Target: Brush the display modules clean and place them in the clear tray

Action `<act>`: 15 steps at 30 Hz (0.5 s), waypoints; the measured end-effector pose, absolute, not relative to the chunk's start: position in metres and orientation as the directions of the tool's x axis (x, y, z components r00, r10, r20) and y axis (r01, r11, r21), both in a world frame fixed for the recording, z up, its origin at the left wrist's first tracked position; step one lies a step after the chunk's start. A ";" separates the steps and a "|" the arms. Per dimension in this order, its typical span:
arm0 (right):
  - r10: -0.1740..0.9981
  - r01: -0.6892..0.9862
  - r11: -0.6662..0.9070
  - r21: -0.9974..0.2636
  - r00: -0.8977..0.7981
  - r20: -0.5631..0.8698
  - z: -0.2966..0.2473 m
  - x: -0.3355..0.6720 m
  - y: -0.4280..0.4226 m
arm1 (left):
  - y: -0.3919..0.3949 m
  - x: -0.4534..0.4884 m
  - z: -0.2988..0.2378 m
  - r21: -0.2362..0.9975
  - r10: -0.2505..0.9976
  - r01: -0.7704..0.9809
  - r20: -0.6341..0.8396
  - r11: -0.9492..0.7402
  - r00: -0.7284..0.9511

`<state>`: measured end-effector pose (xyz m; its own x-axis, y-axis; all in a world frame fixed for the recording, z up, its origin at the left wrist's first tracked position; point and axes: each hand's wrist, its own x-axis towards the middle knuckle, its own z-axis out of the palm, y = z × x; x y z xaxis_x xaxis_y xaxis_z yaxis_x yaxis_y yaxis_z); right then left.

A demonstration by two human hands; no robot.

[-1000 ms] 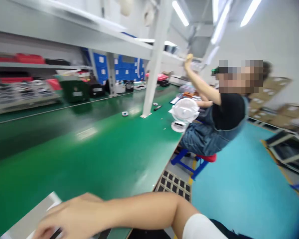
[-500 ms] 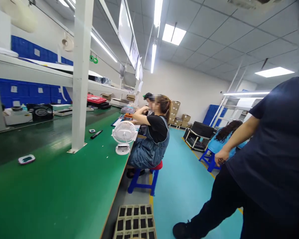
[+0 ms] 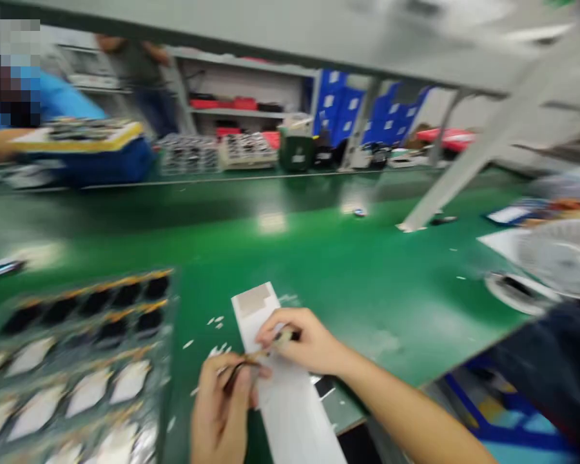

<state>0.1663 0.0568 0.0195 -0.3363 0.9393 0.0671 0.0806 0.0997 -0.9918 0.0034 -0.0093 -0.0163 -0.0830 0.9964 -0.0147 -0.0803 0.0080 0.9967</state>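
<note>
Half a second earlier the view had faced the aisle, with neither of the wearer's hands showing; by this moment it had swung back to the green bench [image 3: 343, 283], and both hands were in frame — close together by the white strip [image 3: 297, 419]. The left hand [image 3: 222, 403] was curled, thumb and fingers pinched around a thin dark piece [image 3: 231, 379], near the strip's left edge. The right hand [image 3: 304, 345], its fingertips drawn in over the strip, gripped a small pale-and-dark item [image 3: 286, 335] (too blurred to name). Whether the two held things touched, I could not tell. Fine two-handed work seemed to be under way — a judgement from those near-meeting fingertips. White scraps [image 3: 217, 351] lay between strip and tray [image 3: 169, 341].
</note>
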 end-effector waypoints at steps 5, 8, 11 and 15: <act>0.897 0.019 0.011 -1.000 -0.443 0.001 0.011 0.165 0.057 | -0.005 0.005 -0.012 0.977 0.993 -0.179 -0.114 0.114 0.014; 0.879 -0.018 -0.058 -0.998 -0.474 -0.043 0.011 0.161 0.055 | -0.005 0.003 -0.014 0.982 0.993 -0.154 -0.096 0.107 0.073; 0.850 -0.063 -0.131 -0.989 -0.521 -0.080 0.008 0.160 0.054 | -0.005 0.000 -0.017 0.992 0.996 -0.105 -0.057 0.064 0.069; 0.832 -0.074 -0.187 -0.980 -0.542 -0.118 0.003 0.158 0.055 | -0.003 0.000 -0.020 0.997 0.997 -0.052 -0.046 0.049 0.065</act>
